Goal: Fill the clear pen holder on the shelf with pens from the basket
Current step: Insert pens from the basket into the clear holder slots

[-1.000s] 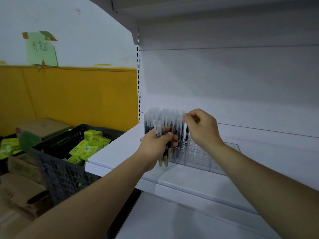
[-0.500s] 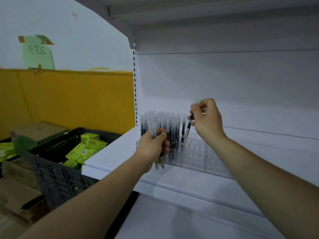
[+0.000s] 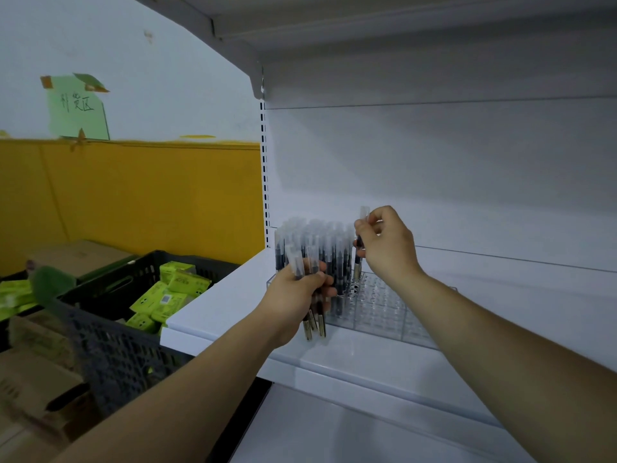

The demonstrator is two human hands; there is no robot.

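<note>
1. Clear pen holder [image 3: 380,305]: sits on the white shelf [image 3: 227,302], near the shelf's left end and set back from the front edge. Its top is a grid of holes. The left part is packed with upright capped pens [image 3: 329,248]; the holes on the right show bare. The far-right corner is hidden behind the right forearm.

2. Left hand [image 3: 293,302]: curled round a small bundle of pens [image 3: 315,324], held upright at the holder's near-left corner. Pale caps rise above the fingers and gold-coloured ends stick out below the palm. The count is hard to make out, as the hand covers the barrels.

3. Right hand [image 3: 389,248]: pinches a single pen [image 3: 358,265] upright just right of the standing pens, its clear cap showing above the fingers. Whether its lower end sits in a hole cannot be told.

4. Basket [image 3: 110,345]: dark mesh, left of the shelf and lower. It holds green boxes [image 3: 167,295]; print too small to read. Any loose pens inside cannot be made out.

5. Cardboard cartons [image 3: 76,255]: behind and below the basket, blurred, partly cut off at the left edge.

6. Green paper note [image 3: 78,108]: taped to the far wall, with handwriting.
</note>
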